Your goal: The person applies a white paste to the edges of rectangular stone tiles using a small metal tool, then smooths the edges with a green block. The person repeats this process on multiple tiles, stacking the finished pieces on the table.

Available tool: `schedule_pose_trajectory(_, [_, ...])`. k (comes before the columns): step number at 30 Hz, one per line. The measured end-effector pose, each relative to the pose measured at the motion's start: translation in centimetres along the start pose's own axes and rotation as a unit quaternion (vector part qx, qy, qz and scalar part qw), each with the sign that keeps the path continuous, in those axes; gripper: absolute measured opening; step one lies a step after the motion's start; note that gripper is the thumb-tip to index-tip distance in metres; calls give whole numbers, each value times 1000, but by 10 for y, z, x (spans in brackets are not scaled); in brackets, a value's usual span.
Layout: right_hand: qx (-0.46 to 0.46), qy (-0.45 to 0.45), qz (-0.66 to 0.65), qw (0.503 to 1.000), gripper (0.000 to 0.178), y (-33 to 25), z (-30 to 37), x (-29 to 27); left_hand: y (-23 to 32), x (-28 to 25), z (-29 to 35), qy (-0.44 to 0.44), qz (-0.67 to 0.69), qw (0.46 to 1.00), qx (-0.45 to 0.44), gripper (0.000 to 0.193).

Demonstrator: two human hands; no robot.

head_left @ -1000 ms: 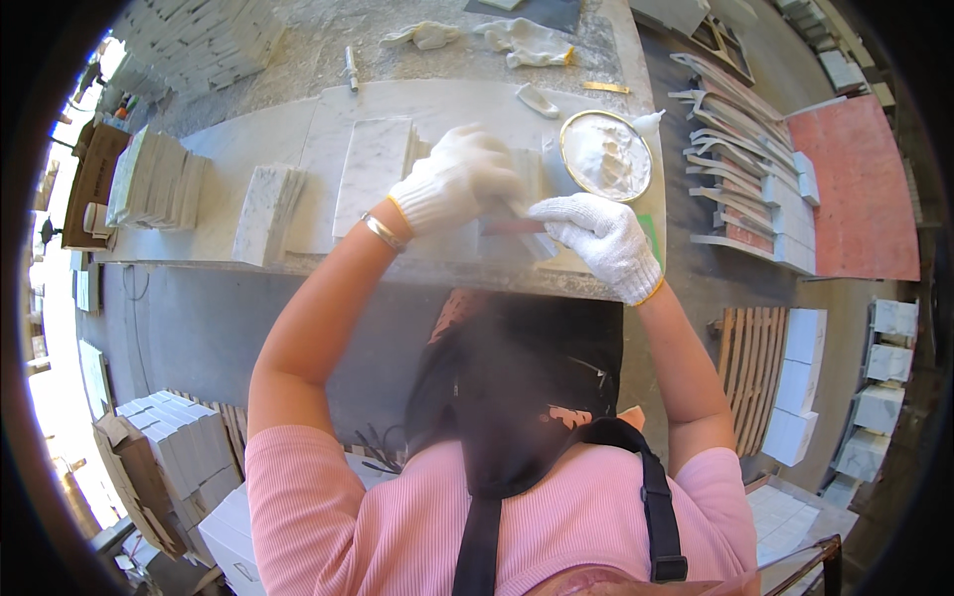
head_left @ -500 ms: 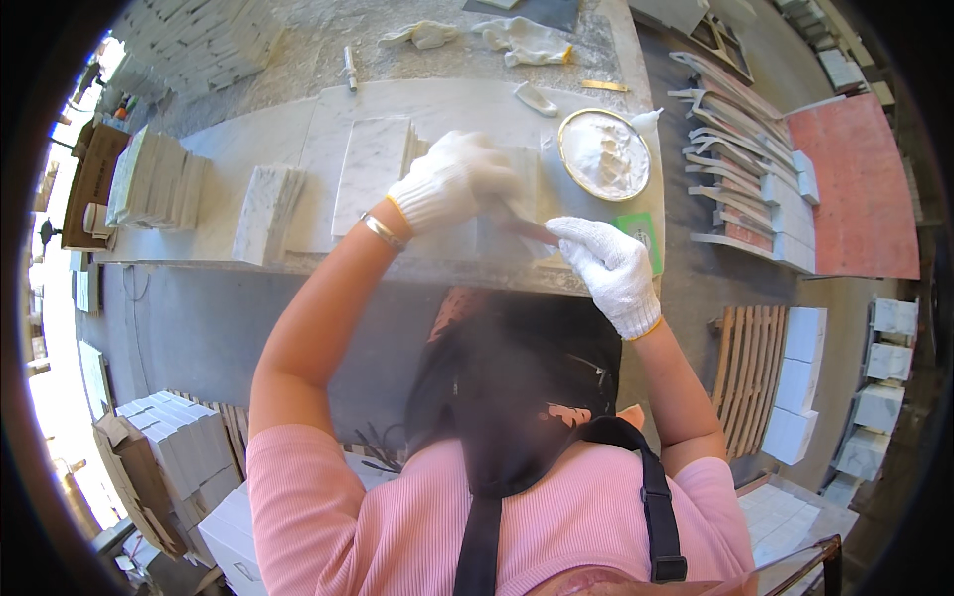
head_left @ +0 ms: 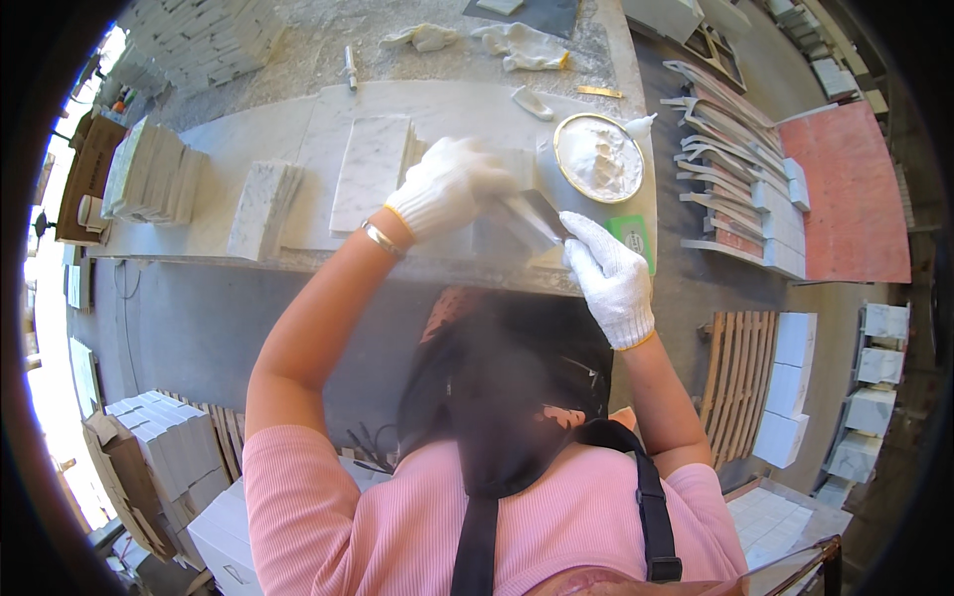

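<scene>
Dusty grey stone workbench (head_left: 248, 149) carries white marble tiles and a round gold-rimmed tin of white paste (head_left: 598, 159). On it, the white-gloved left hand (head_left: 449, 186) presses down, fingers curled, on a small pale marble piece (head_left: 497, 233). Beside it, the white-gloved right hand (head_left: 608, 278) grips a flat metal scraper blade (head_left: 537, 219), whose blade lies against that piece.

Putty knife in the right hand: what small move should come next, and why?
Probably a short draw of the putty knife across the marble piece that the left hand steadies. The right hand has the blade laid at the piece, and the round tin of white paste sits just beside it, apart from the blade.
</scene>
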State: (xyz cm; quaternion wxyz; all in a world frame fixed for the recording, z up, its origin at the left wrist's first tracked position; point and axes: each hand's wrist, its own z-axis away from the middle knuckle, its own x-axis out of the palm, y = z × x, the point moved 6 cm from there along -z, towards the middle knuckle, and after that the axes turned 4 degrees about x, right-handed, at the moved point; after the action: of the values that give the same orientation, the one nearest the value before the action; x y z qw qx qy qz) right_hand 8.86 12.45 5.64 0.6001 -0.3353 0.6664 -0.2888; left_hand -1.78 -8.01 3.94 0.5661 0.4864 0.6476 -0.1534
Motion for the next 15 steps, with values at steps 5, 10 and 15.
schedule_pose_trajectory(5, [16, 0, 4, 1000, 34, 1, 6, -1, 0, 4, 2, -25, -22, 999, -18, 22])
schedule_pose_trajectory(10, [63, 17, -54, 996, 35, 5, 10, 9, 1, 4, 3, -19, -22, 999, -23, 23])
schedule_pose_trajectory(15, [96, 43, -71, 992, 33, 6, 9, 14, 1, 3, 3, -15, -20, 999, -23, 24])
